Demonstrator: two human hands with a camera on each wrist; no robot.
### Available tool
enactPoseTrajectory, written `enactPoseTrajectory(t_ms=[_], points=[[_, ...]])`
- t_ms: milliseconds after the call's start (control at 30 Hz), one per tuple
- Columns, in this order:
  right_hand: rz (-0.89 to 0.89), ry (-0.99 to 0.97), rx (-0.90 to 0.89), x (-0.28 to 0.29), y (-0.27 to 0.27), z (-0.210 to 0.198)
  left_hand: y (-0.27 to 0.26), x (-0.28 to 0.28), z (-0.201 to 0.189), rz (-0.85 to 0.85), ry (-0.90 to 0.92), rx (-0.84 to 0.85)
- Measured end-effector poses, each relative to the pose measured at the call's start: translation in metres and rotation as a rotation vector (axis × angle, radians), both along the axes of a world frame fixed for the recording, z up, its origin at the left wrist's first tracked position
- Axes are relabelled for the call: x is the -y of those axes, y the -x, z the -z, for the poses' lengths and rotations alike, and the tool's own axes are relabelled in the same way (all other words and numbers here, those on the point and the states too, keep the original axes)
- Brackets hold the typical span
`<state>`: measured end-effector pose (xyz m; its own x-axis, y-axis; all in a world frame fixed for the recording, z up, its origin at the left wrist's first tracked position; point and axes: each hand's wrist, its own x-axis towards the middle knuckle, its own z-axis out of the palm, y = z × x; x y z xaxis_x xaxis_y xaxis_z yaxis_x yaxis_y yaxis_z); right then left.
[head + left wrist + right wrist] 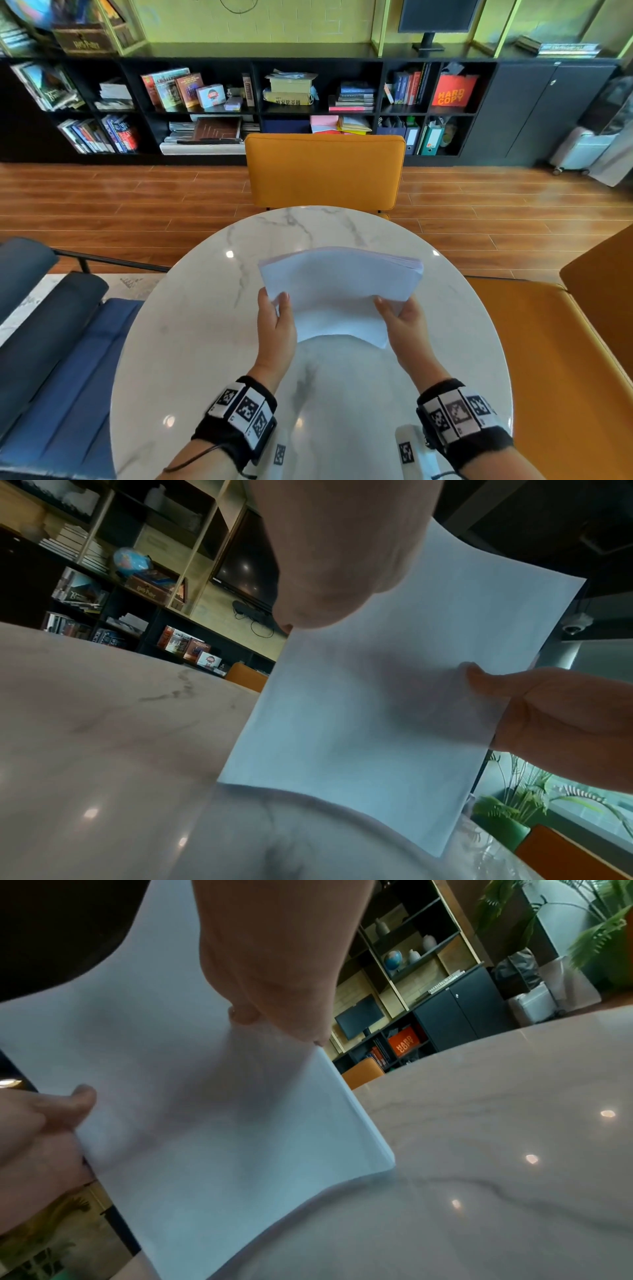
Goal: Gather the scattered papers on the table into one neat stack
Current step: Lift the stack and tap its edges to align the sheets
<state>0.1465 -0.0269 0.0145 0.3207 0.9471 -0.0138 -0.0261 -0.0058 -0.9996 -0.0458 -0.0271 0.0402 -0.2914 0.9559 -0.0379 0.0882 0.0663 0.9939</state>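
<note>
A stack of white papers (339, 291) stands tilted on its lower edge on the round marble table (191, 335), bowed in the middle. My left hand (277, 318) grips the stack's left side, thumb on the near face. My right hand (400, 318) grips the right side the same way. The left wrist view has the papers (369, 718) upright, with the right hand (561, 710) pinching their far edge. From the right wrist, the papers (205, 1123) meet the table (496, 1123) along their bottom edge, and the left hand (41, 1123) holds the other side.
An orange chair (323, 171) stands at the table's far side, another orange seat (565, 359) on the right, a blue one (61, 377) on the left. A dark bookshelf (239, 102) lines the far wall. No loose sheets show on the tabletop.
</note>
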Motion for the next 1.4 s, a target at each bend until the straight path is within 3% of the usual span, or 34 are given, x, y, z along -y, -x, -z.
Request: enactPoseTrajectory(t_ms=[133, 333, 567, 800, 967, 1033, 1167, 1267, 1400], points=[[-0.060, 0.007, -0.023, -0.004, -0.006, -0.001, 0.006, -0.004, -0.001, 0.003, 0.005, 0.005], [-0.048, 0.162, 0.026, 0.009, -0.001, 0.017, 0.010, 0.006, 0.030, -0.021, 0.110, 0.043], [-0.120, 0.130, -0.054, 0.010, -0.008, 0.009, 0.011, -0.003, 0.014, -0.065, 0.046, -0.003], [-0.112, 0.181, -0.135, 0.020, -0.015, 0.021, 0.019, -0.016, 0.002, -0.229, -0.004, 0.158], [-0.202, 0.182, -0.521, 0.017, -0.011, 0.004, 0.019, -0.020, 0.007, -0.282, 0.018, 0.315], [-0.239, 0.133, -0.577, 0.014, -0.006, -0.007, 0.016, -0.018, 0.009, -0.267, 0.032, 0.387], [-0.106, 0.029, -0.516, 0.006, 0.000, -0.023, 0.016, -0.017, 0.010, -0.183, 0.045, 0.441], [-0.060, -0.010, -0.398, 0.004, -0.007, -0.032, 0.022, -0.017, 0.001, -0.099, 0.014, 0.326], [-0.053, 0.000, -0.166, 0.008, -0.030, -0.044, 0.047, -0.017, -0.015, -0.301, -0.046, 0.163]])
